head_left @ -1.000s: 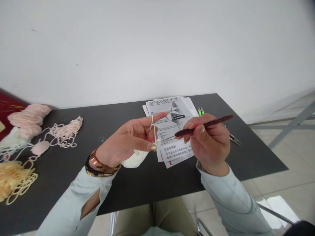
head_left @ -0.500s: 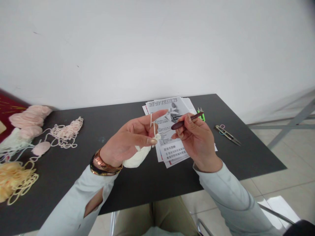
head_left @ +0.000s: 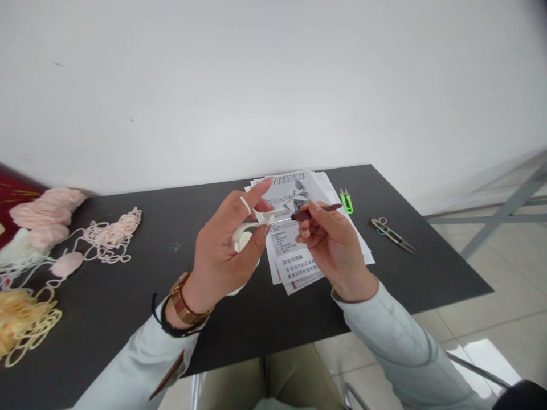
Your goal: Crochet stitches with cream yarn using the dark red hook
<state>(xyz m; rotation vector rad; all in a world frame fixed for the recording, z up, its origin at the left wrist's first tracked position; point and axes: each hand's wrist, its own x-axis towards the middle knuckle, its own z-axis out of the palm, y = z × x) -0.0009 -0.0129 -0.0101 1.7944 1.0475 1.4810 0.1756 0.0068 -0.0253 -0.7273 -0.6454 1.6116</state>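
Note:
My left hand (head_left: 228, 247) is raised over the black table (head_left: 141, 285), pinching a small white crochet piece (head_left: 262, 217) between thumb and fingers. White yarn (head_left: 245, 204) loops over its extended index finger. A ball of the same white yarn (head_left: 242, 239) sits partly hidden behind the palm. My right hand (head_left: 331, 242) grips a dark brown crochet hook (head_left: 316, 211), whose metal tip touches the white piece. Both hands hover above a stack of printed instruction sheets (head_left: 294, 262).
Green thread snips (head_left: 346, 200) and metal thread snips (head_left: 392, 234) lie right of the sheets. Pink yarn balls (head_left: 45, 208), a loose pink tangle (head_left: 111, 234) and yellow yarn (head_left: 23, 322) fill the table's left end. A white wall rises behind; tiled floor shows on the right.
My left hand rose and turned upright, bringing the white piece higher. My right hand slid its grip along the hook and brought the tip leftwards into the piece.

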